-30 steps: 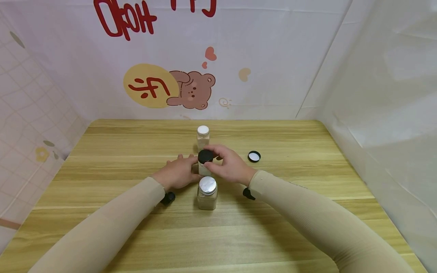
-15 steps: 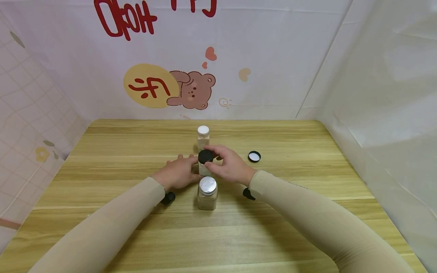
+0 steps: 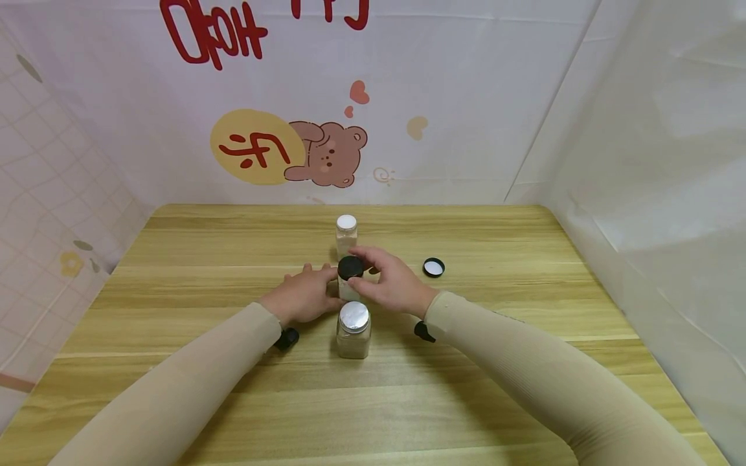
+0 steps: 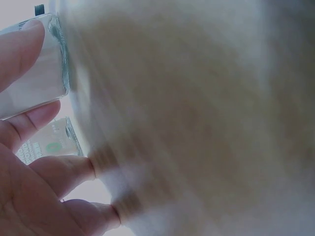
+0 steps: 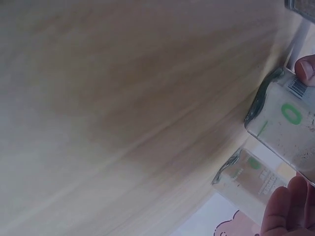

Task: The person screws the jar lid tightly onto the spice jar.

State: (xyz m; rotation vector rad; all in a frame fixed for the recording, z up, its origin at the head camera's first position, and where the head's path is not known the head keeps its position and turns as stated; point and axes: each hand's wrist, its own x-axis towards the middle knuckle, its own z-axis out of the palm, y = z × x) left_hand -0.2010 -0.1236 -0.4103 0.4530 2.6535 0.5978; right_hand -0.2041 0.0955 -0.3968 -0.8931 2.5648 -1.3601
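Note:
Three square clear jars of pale powder stand in a row on the wooden table. The middle jar (image 3: pixel 347 290) wears a black lid (image 3: pixel 350 266). My left hand (image 3: pixel 303 296) grips this jar from the left, low down, with thumb and index finger on its sides in the left wrist view. My right hand (image 3: pixel 396 285) holds the black lid from the right, thumb in front and fingers behind. The front jar (image 3: pixel 353 344), topped with a silver seal, is just nearer to me. Behind stands the back jar (image 3: pixel 346 243) with a white top, partly hidden by my right fingers.
A loose black lid (image 3: pixel 434 267) lies to the right, its white inside facing up. The wooden table (image 3: pixel 373 414) meets a white printed cloth wall (image 3: pixel 466 97) at the back. More cloth hangs along both sides.

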